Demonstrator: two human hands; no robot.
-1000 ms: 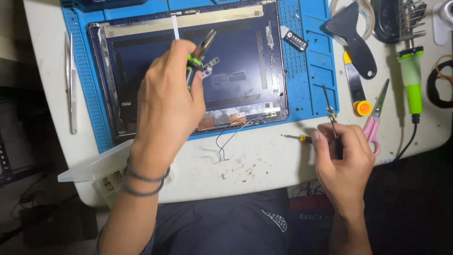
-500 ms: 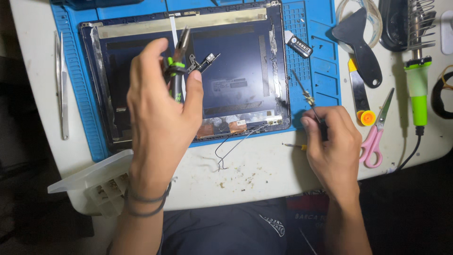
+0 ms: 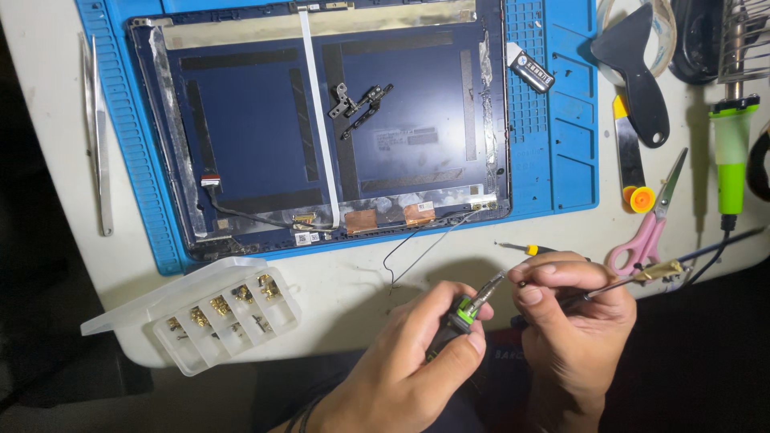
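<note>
Near the table's front edge at your left sits a clear plastic compartment box (image 3: 215,315) with its lid swung open; its small square cells hold brass-coloured screws and fittings, a few to each cell. The blue ribbed work mat (image 3: 553,152) carries the dark blue laptop lid panel (image 3: 321,120), inner face up: flat, smooth, edged with silvery foil tape, crossed by black adhesive strips and one white ribbon cable (image 3: 317,120) running top to bottom. Two small metal hinges (image 3: 359,103) lie loose on the panel near its middle. Copper foil patches sit along its lower edge, and thin black wires (image 3: 417,252) trail from there onto the white table (image 3: 337,273).

Your left hand (image 3: 401,369) is closed around a screwdriver (image 3: 465,309) with a black and green handle; thumb and fingers wrap the grip, and its metal tip points up and right toward your other hand. Your right hand (image 3: 569,321) is curled narrow, fingers pinched on a thin dark tool (image 3: 626,282) whose brass-coloured end sticks out to the right. Both hands are over the table's front edge, below the mat. A small yellow-collared screwdriver (image 3: 521,248) lies just above your right fingers.

To the right rest pink-handled scissors (image 3: 646,232), a black scraper (image 3: 642,72), a yellow-ended blade tool (image 3: 632,168) and a green-handled soldering iron (image 3: 731,152). Long steel tweezers (image 3: 98,136) lie on the table left of the mat.
</note>
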